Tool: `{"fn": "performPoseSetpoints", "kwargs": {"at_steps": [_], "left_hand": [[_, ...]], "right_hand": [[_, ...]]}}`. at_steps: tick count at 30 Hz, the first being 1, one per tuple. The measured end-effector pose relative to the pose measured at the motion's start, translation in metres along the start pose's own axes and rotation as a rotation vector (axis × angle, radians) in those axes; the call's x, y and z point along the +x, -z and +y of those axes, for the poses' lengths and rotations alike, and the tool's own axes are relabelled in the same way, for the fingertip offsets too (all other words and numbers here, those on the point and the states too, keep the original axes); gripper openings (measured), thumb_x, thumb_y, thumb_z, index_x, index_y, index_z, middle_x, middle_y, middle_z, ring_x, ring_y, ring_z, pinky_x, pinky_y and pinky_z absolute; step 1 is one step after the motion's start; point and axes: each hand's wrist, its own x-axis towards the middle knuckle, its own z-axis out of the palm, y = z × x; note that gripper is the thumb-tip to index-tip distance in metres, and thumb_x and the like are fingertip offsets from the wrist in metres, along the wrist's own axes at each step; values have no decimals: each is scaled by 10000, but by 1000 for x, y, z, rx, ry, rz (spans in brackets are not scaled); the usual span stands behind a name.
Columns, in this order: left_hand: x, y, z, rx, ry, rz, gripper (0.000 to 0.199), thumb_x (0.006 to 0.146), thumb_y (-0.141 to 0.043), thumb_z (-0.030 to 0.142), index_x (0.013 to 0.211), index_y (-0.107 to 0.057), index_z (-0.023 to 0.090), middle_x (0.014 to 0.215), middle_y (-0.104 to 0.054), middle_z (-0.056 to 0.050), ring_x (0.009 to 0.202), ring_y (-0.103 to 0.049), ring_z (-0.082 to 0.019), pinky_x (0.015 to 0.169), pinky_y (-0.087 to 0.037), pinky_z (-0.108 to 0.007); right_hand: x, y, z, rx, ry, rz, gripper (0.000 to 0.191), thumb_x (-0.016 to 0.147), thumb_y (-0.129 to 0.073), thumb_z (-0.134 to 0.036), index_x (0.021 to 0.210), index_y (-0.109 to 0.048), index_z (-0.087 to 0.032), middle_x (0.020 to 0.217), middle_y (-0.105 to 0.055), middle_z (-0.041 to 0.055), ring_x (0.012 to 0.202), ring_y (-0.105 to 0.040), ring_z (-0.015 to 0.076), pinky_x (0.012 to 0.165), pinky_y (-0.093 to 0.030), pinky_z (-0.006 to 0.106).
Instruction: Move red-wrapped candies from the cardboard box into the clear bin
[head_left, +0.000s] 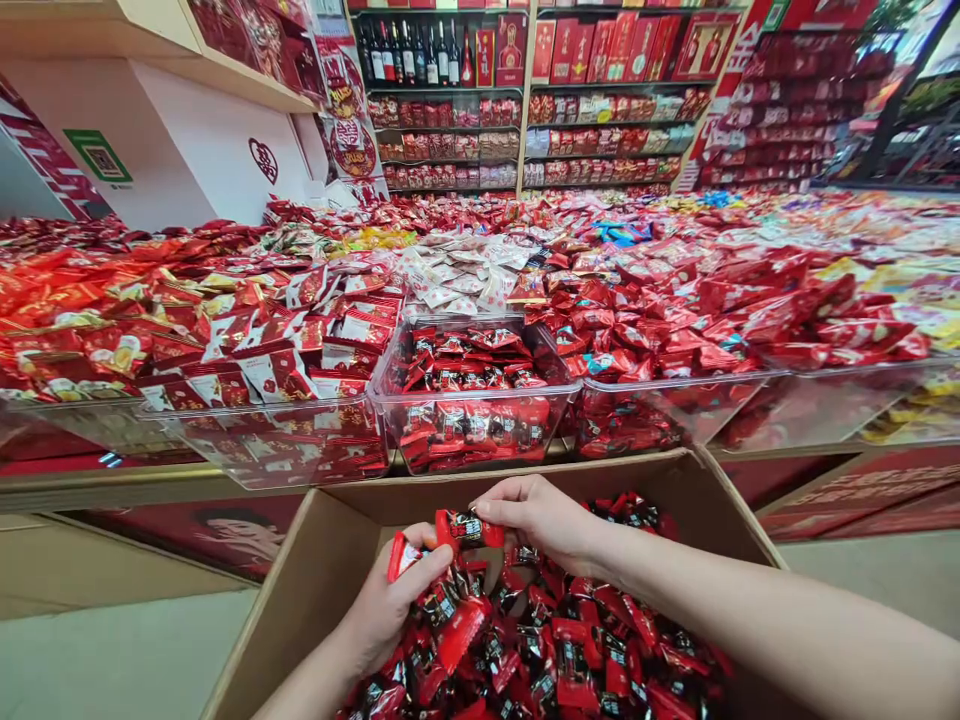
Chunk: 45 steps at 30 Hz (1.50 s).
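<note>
Just over an open cardboard box (289, 575), my right hand (541, 522) pinches one end of a red-and-black wrapped candy (469, 528). My left hand (394, 598) is closed with its thumb across a few red wrapped candies (403, 556), and its fingertips meet the other end of the pinched one. How many sit in the left hand is partly hidden. Below both hands, a heap of the same wrapped candies (574, 665) fills the box. Right behind the box stands a clear plastic bin (379, 385) holding similar red-and-black candies.
More clear bins (682, 390) line the counter on both sides, heaped with red, white and yellow wrapped sweets. Shelves (450, 100) with bottles and packets stand at the back. A white cabinet (202, 130) with an overhanging ledge is at the left.
</note>
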Motion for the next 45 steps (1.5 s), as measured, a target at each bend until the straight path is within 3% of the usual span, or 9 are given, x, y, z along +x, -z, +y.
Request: {"fn": "performPoseSetpoints", "kwargs": {"at_steps": [6, 9, 13, 17, 20, 25, 31, 39, 45], "left_hand": [[1, 1, -1, -20, -38, 8, 156, 594, -644, 302, 632, -538, 194, 577, -598, 41, 574, -533, -140, 552, -391, -239], [0, 3, 0, 39, -49, -91, 166, 604, -640, 294, 716, -583, 186, 627, -611, 21, 643, -550, -162, 612, -400, -260], [1, 8, -2, 192, -111, -143, 144, 657, -598, 275, 776, -595, 193, 743, -620, 7, 747, -532, -162, 699, -383, -258], [4, 11, -7, 283, -128, -122, 112, 673, -579, 284, 740, -573, 194, 760, -614, 5, 738, -521, -149, 692, -371, -242], [6, 13, -12, 297, -120, -127, 130, 674, -573, 301, 747, -556, 195, 776, -614, -7, 754, -535, -166, 701, -374, -262], [10, 17, -17, 350, -175, -107, 139, 665, -578, 312, 730, -550, 192, 730, -590, 5, 713, -520, -158, 681, -382, -262], [11, 18, -19, 339, -184, -120, 148, 665, -578, 319, 730, -545, 191, 732, -580, 9, 726, -522, -161, 702, -386, -275], [12, 17, -23, 235, -151, -127, 171, 615, -629, 307, 694, -547, 180, 685, -567, 27, 665, -507, -136, 666, -390, -265], [12, 18, -20, 252, -162, -81, 141, 645, -609, 301, 697, -557, 181, 653, -578, 35, 643, -520, -129, 633, -380, -246]], "right_hand": [[2, -5, 11, -97, 36, -44, 314, 641, -600, -346, 874, -474, -178, 628, -557, -19, 483, -517, 105, 444, -406, 232], [-14, -14, 0, -386, 256, 5, 178, 692, -553, -259, 830, -476, -178, 649, -540, -15, 559, -521, 115, 507, -424, 247], [-49, -26, -56, -845, 790, -12, 154, 739, -470, -106, 861, -532, -177, 835, -553, 23, 784, -502, 114, 707, -414, 248], [-48, -25, -131, -1102, 1035, 162, 193, 772, -412, -97, 905, -531, -171, 878, -570, 30, 829, -505, 111, 747, -398, 251], [-14, -11, -167, -1406, 793, 291, 168, 747, -436, -122, 844, -568, -158, 819, -596, 39, 752, -519, 131, 698, -395, 270], [39, -2, -176, -1662, 319, -24, 181, 695, -489, -164, 853, -574, -142, 790, -606, 54, 661, -513, 133, 568, -390, 238], [63, -22, -162, -1711, 284, -153, 244, 640, -499, -112, 867, -576, -159, 783, -613, 19, 605, -506, 108, 483, -362, 191], [74, -33, -154, -1755, 362, -57, 137, 614, -531, -131, 720, -618, -133, 698, -628, 47, 570, -512, 129, 495, -367, 221], [31, -36, -158, -1673, 621, 122, 202, 767, -390, -179, 848, -571, -138, 850, -594, 72, 748, -504, 148, 655, -371, 263]]}}
